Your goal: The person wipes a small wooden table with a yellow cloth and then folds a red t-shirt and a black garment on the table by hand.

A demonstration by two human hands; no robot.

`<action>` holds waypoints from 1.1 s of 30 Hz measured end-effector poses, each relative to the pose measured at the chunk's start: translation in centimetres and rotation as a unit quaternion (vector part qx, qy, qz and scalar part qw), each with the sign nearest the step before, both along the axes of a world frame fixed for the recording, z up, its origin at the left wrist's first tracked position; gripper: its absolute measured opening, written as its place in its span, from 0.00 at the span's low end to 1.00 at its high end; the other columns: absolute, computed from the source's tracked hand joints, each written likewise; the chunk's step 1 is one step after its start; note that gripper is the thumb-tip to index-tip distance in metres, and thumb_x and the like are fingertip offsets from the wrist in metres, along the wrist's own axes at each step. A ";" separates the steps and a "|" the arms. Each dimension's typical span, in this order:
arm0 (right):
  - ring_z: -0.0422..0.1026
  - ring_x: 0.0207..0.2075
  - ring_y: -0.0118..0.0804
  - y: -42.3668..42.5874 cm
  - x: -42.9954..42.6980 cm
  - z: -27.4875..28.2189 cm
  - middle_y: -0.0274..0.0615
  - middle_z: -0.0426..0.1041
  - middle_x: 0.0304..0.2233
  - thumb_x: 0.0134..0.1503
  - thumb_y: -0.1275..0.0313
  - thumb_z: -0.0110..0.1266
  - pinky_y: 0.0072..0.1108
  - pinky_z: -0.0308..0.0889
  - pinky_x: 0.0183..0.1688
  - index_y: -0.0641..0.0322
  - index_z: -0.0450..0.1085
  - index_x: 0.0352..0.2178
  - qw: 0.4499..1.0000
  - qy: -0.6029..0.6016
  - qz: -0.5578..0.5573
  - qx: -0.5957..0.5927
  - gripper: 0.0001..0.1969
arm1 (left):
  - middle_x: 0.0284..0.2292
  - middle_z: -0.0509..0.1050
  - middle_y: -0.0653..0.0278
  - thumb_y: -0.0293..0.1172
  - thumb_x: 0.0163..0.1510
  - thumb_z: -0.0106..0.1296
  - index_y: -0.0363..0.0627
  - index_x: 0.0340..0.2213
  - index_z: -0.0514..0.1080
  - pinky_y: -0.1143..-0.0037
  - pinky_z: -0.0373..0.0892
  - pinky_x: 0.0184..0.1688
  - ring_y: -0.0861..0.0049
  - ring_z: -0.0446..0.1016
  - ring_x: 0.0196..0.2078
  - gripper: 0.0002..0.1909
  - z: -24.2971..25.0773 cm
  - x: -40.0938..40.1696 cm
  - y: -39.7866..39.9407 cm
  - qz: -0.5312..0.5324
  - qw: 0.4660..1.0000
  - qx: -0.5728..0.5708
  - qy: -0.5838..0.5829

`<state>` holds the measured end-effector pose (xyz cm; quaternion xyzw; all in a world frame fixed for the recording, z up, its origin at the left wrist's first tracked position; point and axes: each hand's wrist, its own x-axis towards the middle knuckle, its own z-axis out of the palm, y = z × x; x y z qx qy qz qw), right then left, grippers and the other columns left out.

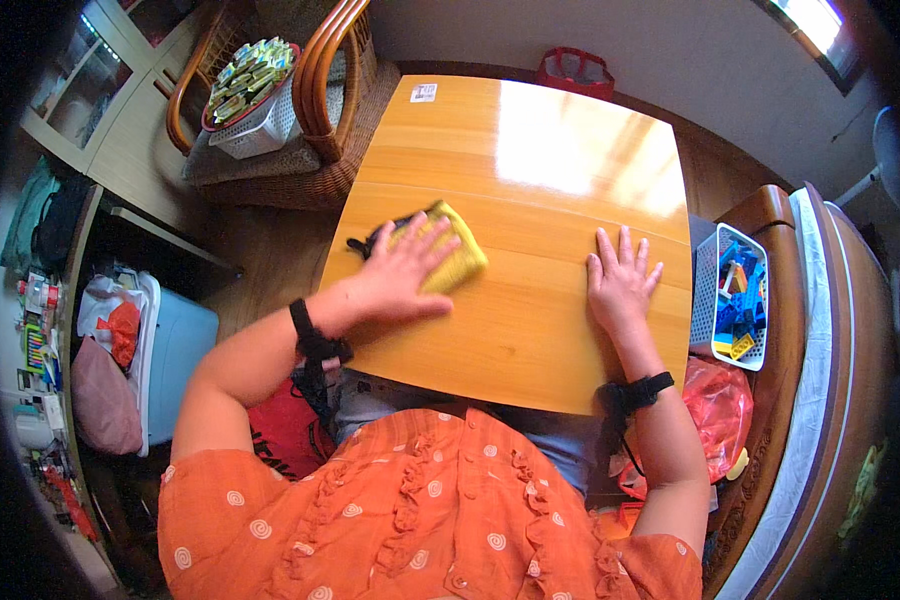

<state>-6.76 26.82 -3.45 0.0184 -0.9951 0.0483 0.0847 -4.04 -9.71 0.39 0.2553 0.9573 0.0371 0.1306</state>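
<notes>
A wooden table (pixel 495 330) with a glossy, light-brown top stands right before me. On its left half, my left hand (pixel 405 270) presses a folded yellow cloth (pixel 457 262) against the surface, fingers spread over it and thumb resting off its near side. The hand and cloth look slightly blurred. A dark edge with a small loop (pixel 358 246) sticks out at the cloth's left. My right hand (pixel 621 281) lies flat on the right side of the tabletop, fingers apart, holding nothing. Both wrists wear black straps.
Right of the table, a white basket (pixel 720 300) holds toy building bricks (pixel 742 292), with a red plastic bag (pixel 720 420) below. A rattan armchair (pixel 285 180) at the far left carries a basket of small packets (pixel 255 79). A blue bin (pixel 180 352) stands left.
</notes>
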 end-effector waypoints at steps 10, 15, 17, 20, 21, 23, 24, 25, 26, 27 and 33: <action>0.50 0.70 0.59 -0.2 -0.4 0.4 0.43 0.55 0.69 0.66 0.52 0.44 0.63 0.39 0.66 0.36 0.62 0.64 1.000 0.007 -0.008 0.021 0.26 | 0.73 0.33 0.56 0.77 0.52 0.44 0.56 0.71 0.39 0.39 0.31 0.68 0.52 0.29 0.74 0.58 -0.5 -14.0 8.2 0.187 0.982 -0.007 0.022; 0.51 0.70 0.58 0.2 -0.4 0.1 0.43 0.56 0.69 0.66 0.52 0.44 0.62 0.40 0.66 0.36 0.64 0.63 1.000 0.016 -0.013 0.002 0.25 | 0.72 0.36 0.51 0.74 0.51 0.46 0.52 0.71 0.42 0.36 0.31 0.66 0.47 0.31 0.74 0.58 -0.4 -9.8 13.0 0.047 0.998 0.029 0.029; 0.50 0.70 0.59 -0.1 -0.2 0.3 0.44 0.55 0.69 0.67 0.53 0.43 0.62 0.39 0.67 0.39 0.63 0.63 1.000 0.008 -0.006 -0.002 0.25 | 0.72 0.38 0.49 0.73 0.51 0.48 0.51 0.70 0.44 0.36 0.32 0.66 0.46 0.32 0.74 0.57 -0.5 -5.9 12.7 -0.017 0.998 0.052 0.030; 0.49 0.70 0.60 -0.4 0.2 0.9 0.45 0.55 0.69 0.67 0.54 0.42 0.62 0.39 0.67 0.41 0.63 0.63 1.000 0.001 -0.005 -0.004 0.25 | 0.72 0.39 0.50 0.72 0.52 0.49 0.53 0.70 0.46 0.37 0.33 0.66 0.46 0.33 0.74 0.55 -1.4 -0.3 10.2 -0.098 0.991 0.074 0.047; 0.49 0.70 0.60 -0.4 0.3 0.8 0.45 0.55 0.69 0.67 0.55 0.42 0.62 0.39 0.67 0.41 0.62 0.64 1.000 0.001 -0.004 -0.002 0.25 | 0.72 0.39 0.52 0.71 0.52 0.49 0.54 0.70 0.46 0.37 0.32 0.67 0.47 0.33 0.74 0.55 -1.0 1.1 9.1 -0.107 0.991 0.073 0.032; 0.49 0.70 0.60 -0.4 0.5 0.7 0.45 0.55 0.69 0.67 0.55 0.42 0.62 0.39 0.67 0.41 0.62 0.63 1.000 0.001 -0.005 -0.004 0.25 | 0.72 0.39 0.53 0.70 0.52 0.50 0.55 0.70 0.47 0.38 0.32 0.67 0.48 0.33 0.74 0.54 -0.3 2.4 7.2 -0.117 0.991 0.063 0.007; 0.49 0.70 0.60 -0.4 0.5 0.8 0.46 0.55 0.69 0.67 0.55 0.42 0.62 0.39 0.67 0.42 0.62 0.63 1.000 0.006 -0.001 0.000 0.25 | 0.72 0.39 0.53 0.70 0.51 0.51 0.55 0.70 0.47 0.39 0.33 0.67 0.48 0.33 0.74 0.55 -0.2 2.4 6.5 -0.113 0.992 0.056 0.008; 0.49 0.70 0.60 -0.4 0.4 0.8 0.46 0.55 0.69 0.67 0.55 0.42 0.62 0.39 0.67 0.42 0.62 0.63 1.000 0.005 -0.001 0.000 0.25 | 0.72 0.40 0.53 0.70 0.51 0.52 0.55 0.70 0.47 0.39 0.33 0.67 0.49 0.33 0.74 0.55 -0.1 2.0 6.0 -0.110 0.993 0.048 0.010; 0.49 0.70 0.60 -0.5 0.5 0.8 0.46 0.55 0.69 0.67 0.55 0.42 0.62 0.39 0.67 0.42 0.63 0.63 1.000 0.000 -0.001 -0.005 0.24 | 0.72 0.40 0.53 0.69 0.51 0.53 0.55 0.70 0.48 0.39 0.33 0.67 0.49 0.33 0.74 0.55 0.0 1.5 5.8 -0.101 0.994 0.049 0.002; 0.49 0.70 0.60 -0.6 0.4 1.1 0.46 0.55 0.69 0.67 0.55 0.42 0.62 0.39 0.67 0.42 0.63 0.63 1.000 -0.001 -0.003 -0.009 0.24 | 0.72 0.40 0.53 0.70 0.51 0.53 0.55 0.70 0.47 0.39 0.33 0.67 0.49 0.33 0.74 0.55 0.2 0.8 6.1 -0.087 0.995 0.048 -0.004; 0.51 0.69 0.60 -0.4 -0.1 0.9 0.45 0.56 0.69 0.67 0.54 0.43 0.62 0.39 0.67 0.40 0.64 0.62 1.000 0.009 -0.005 -0.004 0.24 | 0.72 0.38 0.52 0.73 0.53 0.47 0.53 0.70 0.44 0.39 0.31 0.67 0.49 0.31 0.74 0.56 -0.4 -4.2 10.9 0.025 0.998 0.047 0.027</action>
